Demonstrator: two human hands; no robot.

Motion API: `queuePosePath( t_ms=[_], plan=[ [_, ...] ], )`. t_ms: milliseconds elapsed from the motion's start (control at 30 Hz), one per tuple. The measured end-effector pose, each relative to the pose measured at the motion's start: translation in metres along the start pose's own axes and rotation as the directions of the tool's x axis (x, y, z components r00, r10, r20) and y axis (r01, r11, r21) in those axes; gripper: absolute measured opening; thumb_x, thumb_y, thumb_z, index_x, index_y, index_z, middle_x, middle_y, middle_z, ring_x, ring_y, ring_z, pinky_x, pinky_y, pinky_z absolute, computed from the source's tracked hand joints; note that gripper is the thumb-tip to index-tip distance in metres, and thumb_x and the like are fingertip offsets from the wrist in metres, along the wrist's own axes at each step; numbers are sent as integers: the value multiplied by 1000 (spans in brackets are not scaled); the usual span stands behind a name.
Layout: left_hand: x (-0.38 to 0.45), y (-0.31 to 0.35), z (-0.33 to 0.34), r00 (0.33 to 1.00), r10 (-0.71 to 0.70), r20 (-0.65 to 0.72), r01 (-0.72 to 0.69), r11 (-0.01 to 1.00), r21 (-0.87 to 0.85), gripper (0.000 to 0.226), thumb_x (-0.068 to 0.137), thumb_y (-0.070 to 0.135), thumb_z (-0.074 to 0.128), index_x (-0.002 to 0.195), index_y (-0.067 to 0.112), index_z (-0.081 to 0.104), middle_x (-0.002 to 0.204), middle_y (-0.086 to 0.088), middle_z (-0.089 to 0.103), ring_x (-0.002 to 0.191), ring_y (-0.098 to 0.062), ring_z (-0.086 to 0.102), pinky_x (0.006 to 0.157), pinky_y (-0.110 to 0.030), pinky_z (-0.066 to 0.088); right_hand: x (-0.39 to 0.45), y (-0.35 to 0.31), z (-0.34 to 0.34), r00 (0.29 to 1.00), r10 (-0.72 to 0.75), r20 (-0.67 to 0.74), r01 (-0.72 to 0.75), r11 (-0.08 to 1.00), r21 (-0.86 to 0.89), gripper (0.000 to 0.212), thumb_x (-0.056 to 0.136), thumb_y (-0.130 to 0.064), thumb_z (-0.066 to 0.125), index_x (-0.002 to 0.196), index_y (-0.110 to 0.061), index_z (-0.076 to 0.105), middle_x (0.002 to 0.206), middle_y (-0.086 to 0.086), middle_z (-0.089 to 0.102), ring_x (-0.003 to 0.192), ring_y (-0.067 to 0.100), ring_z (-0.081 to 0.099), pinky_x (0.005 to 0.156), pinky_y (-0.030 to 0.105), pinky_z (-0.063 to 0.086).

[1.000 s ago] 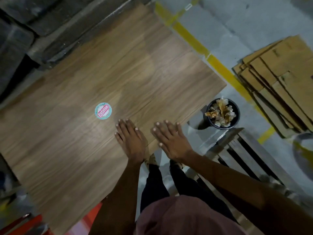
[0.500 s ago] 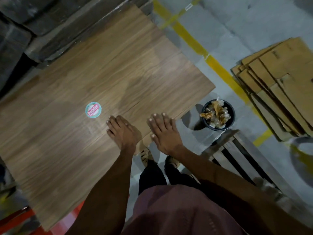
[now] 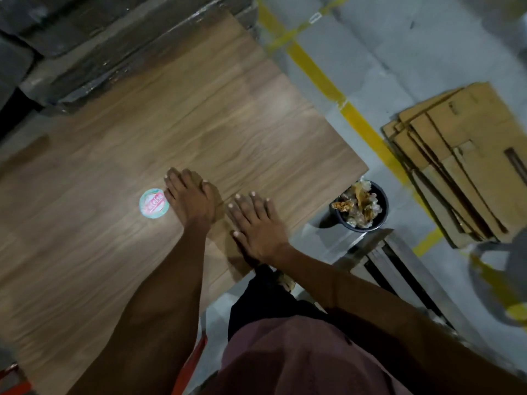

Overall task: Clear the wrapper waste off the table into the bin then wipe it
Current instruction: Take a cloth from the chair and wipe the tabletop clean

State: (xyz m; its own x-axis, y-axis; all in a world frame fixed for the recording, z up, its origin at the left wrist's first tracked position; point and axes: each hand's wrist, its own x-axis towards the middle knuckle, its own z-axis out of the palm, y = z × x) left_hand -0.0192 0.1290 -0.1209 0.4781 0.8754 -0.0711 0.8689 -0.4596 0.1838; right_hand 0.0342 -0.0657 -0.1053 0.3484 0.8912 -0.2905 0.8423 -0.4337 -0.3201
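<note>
Head: round sticker (image 3: 154, 203) on table (image 3: 199, 115), lettering blurred

Grey floor (image 3: 399, 52), yellow lines (image 3: 362, 124), cardboard (image 3: 467, 155)

To my right, a stack of flattened cardboard boxes (image 3: 462, 163) lies on the grey concrete floor (image 3: 399, 52), overlapping and fanned. Yellow floor lines (image 3: 322, 78) run diagonally between that stack and the place where I stand. A wooden pallet (image 3: 399, 269) sits on the floor near my feet. Dark grey blocks (image 3: 94, 44) are piled at the far side. An orange-red frame part (image 3: 188, 366) shows below me.
</note>
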Motion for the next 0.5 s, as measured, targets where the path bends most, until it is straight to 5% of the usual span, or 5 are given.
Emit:
queuePosePath(
  t_ms=[67, 133, 333, 400, 500],
  plan=[
    [20, -1, 0, 999, -24, 23, 24, 999, -26, 58, 94, 39, 46, 142, 7, 42, 159, -24, 31, 148, -44, 27, 119, -55, 23, 16, 15, -7, 999, -16, -37, 14, 998, -54, 67, 107, -51, 19, 165, -23, 4, 174, 7, 1, 158, 40, 4, 123, 63, 12],
    [40, -2, -1, 998, -50, 37, 51, 999, -17, 62, 96, 41, 43, 147, 7, 38, 161, -24, 28, 151, -43, 23, 122, -59, 16, 37, 36, -15, 983, 169, -77, -172, 984, -44, 68, 107, -53, 16, 165, -22, -2, 173, 9, -3, 158, 40, 0, 124, 64, 8],
    [91, -5, -6, 993, -115, 32, 117, 992, -54, 70, 95, 53, 37, 150, 9, 36, 165, -17, 24, 154, -37, 17, 121, -65, 6, 92, 64, -49, 752, 646, -132, -614, 759, 216, 69, 107, -49, 23, 165, -18, 3, 173, 13, -3, 157, 44, -4, 123, 66, 2],
    [100, -1, -10, 987, -156, 35, 158, 986, -60, 71, 95, 54, 39, 150, 9, 36, 166, -16, 23, 155, -36, 15, 121, -66, 4, 99, 40, -47, 813, 573, -103, -556, 817, 150, 70, 106, -52, 21, 165, -19, 2, 173, 15, -3, 157, 46, -4, 122, 66, 0],
    [106, 4, -11, 976, -215, 19, 216, 974, -66, 70, 96, 53, 36, 149, 7, 37, 166, -14, 24, 156, -34, 14, 121, -65, 5, 98, -1, -33, 994, 100, -37, -102, 993, -54, 68, 106, -52, 16, 165, -23, -1, 173, 10, -2, 158, 43, 1, 122, 67, 10]
  ],
)
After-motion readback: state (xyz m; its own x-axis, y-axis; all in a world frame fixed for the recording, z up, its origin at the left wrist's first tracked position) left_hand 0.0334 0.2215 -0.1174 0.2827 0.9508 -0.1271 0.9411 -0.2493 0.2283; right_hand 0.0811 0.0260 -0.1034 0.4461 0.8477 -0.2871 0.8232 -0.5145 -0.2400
